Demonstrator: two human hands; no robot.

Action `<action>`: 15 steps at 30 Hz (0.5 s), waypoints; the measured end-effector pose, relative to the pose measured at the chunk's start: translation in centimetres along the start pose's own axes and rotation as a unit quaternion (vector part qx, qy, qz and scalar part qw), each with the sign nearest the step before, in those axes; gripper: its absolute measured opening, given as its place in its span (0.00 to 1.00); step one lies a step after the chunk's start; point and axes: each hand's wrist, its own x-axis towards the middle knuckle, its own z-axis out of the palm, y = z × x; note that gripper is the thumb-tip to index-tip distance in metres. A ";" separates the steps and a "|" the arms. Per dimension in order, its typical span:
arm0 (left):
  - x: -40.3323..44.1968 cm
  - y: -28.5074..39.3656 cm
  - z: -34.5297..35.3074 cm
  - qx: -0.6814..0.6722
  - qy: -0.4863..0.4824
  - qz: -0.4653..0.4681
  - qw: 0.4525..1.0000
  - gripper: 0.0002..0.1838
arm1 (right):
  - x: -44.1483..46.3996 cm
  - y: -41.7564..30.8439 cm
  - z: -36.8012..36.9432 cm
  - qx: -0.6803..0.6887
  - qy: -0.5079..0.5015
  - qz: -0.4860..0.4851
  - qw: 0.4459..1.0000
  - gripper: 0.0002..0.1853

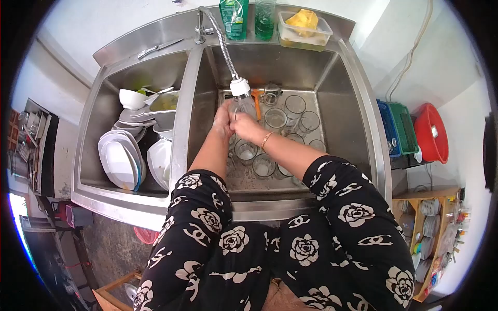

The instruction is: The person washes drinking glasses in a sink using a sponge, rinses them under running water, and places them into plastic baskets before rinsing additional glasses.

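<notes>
Under the white faucet nozzle, a clear drinking glass is held in the right basin. My right hand is wrapped round its lower part, fingers closed. Against the glass's left side is my left hand, its fingers curled and partly hidden. Several clear glasses stand on the basin floor around and beyond my hands. An orange-handled tool lies just behind the held glass, its far end hidden by the glass and nozzle.
Stacked white plates, bowls and utensils fill the left basin. On the back ledge are a green pouch, a green bottle and a plastic container with a yellow sponge or cloth. Baskets hang right.
</notes>
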 end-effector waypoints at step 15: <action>-2.8 0.6 1.5 0.064 0.034 -0.005 0.997 0.18 | -2.8 -0.1 -0.7 -0.106 0.079 -0.091 0.987 0.13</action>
